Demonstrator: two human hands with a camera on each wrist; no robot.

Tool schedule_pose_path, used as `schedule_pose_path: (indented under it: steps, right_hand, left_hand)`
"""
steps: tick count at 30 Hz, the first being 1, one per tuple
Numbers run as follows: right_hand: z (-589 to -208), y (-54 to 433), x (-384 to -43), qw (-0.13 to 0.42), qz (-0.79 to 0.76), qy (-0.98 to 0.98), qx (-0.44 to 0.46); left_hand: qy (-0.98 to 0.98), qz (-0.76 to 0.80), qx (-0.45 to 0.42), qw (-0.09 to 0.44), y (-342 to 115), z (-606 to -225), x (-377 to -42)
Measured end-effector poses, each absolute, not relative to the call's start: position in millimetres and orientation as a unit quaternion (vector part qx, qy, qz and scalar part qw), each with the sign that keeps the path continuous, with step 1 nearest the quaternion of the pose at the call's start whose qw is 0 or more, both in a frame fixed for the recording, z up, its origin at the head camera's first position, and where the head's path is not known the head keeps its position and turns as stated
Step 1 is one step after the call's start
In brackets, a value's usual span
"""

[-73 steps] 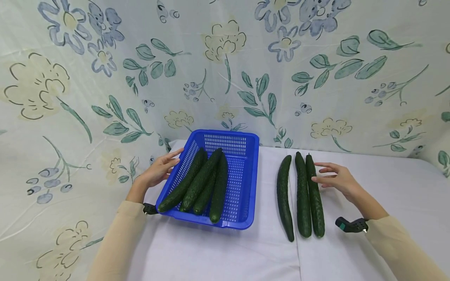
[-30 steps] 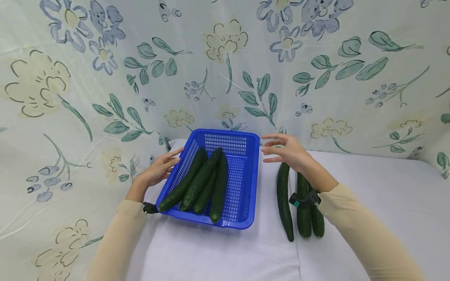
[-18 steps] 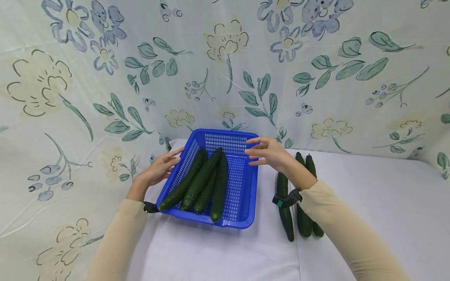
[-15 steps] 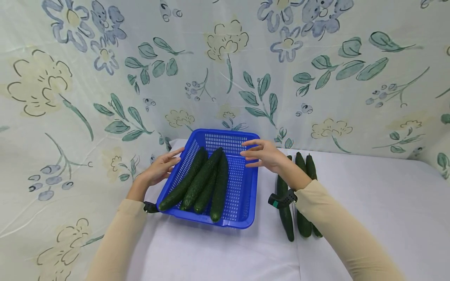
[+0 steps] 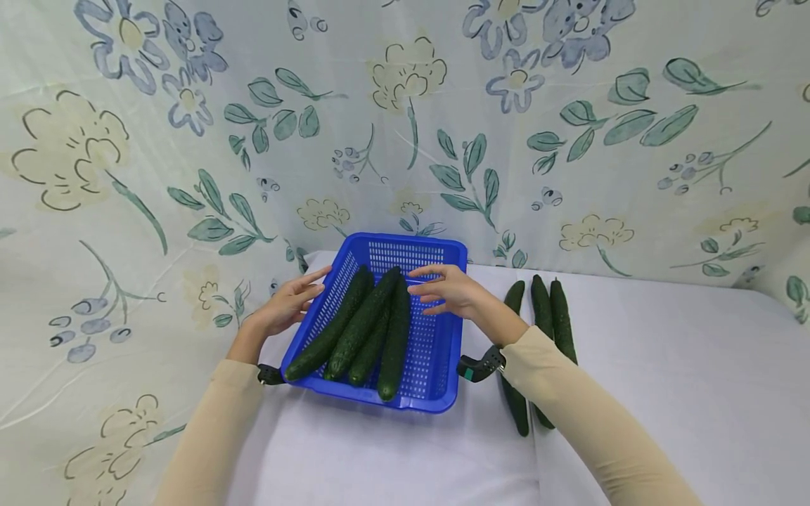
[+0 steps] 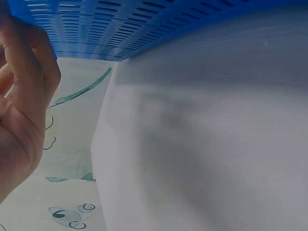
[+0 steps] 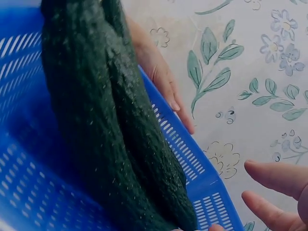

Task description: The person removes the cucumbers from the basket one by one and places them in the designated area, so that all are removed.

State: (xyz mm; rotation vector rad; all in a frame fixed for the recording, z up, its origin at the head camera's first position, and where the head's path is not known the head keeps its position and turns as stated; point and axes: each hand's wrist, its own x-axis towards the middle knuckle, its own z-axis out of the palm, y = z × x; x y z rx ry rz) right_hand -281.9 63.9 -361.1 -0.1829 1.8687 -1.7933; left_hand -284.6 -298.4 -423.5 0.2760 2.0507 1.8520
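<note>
- While the blue basket is holding four cucumbers, three loose cucumbers are lying to its right.
- Your left hand, loosely extended, is touching the basket's side.
- Your right hand, spread and empty, is moving from the loose ones over the basket, seemingly bringing its contents within grasp.

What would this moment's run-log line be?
left hand: at left edge of basket; right hand: over basket, empty; in basket: four cucumbers; on table: three cucumbers
</note>
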Motion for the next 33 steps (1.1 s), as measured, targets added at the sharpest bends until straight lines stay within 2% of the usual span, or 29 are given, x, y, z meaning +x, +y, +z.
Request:
schedule_pose_path:
  steps: [12, 33]
  right_hand:
    - [-372.8, 47.9, -284.7, 0.315, -0.669, 0.673, -0.025]
    - [-395.8, 28.4, -274.2, 0.317, -0.623, 0.715, 0.031]
  left_hand:
    - [0.725, 0.656, 0.101, 0.183, -299.2, -422.1, -283.1]
    - [0.722, 0.659, 0.105, 0.183, -299.1, -423.8, -284.3]
